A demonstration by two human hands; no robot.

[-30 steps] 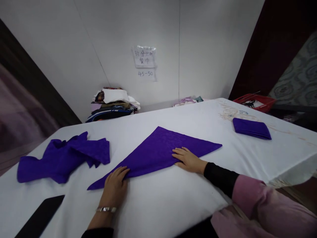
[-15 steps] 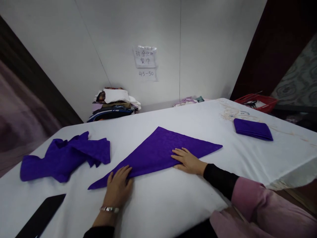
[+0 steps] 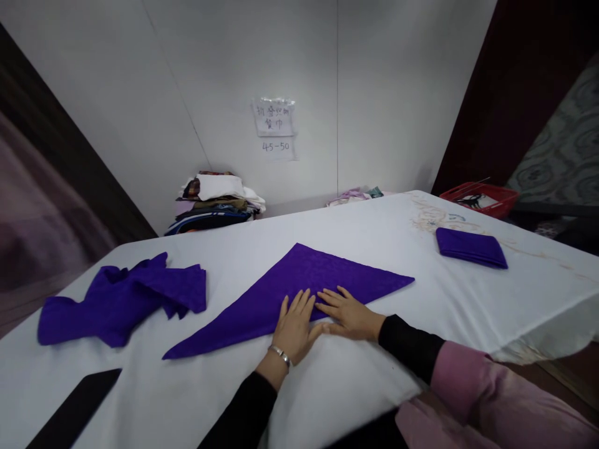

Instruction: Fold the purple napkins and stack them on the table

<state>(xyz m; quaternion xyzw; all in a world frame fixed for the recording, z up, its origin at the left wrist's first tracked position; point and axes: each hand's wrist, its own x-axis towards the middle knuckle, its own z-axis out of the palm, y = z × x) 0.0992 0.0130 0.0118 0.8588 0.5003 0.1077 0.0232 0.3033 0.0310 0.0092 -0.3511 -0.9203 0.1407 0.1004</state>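
A purple cloth napkin (image 3: 276, 290), folded into a triangle, lies flat with its long edge toward me. On the middle of that edge rests my left hand (image 3: 297, 324), fingers stretched out over the fabric. My right hand (image 3: 349, 313) lies flat just beside it, fingers spread on the cloth, the two thumbs close together or touching. A crumpled heap of purple cloth (image 3: 124, 299) is to the left. Off to the right sits a neatly folded purple cloth (image 3: 470, 247).
A white tablecloth (image 3: 224, 399) covers the table. A dark flat object (image 3: 77, 408) lies at the near left. Behind the table's far edge are stacked folded clothes (image 3: 213, 202), a smaller cloth pile (image 3: 350, 196) and a red basket (image 3: 491, 198). A handwritten sign (image 3: 274, 128) hangs on the wall.
My left hand has slid right along the napkin's long edge, from near its left end to beside my right hand. The right hand stays nearly in place on the cloth.
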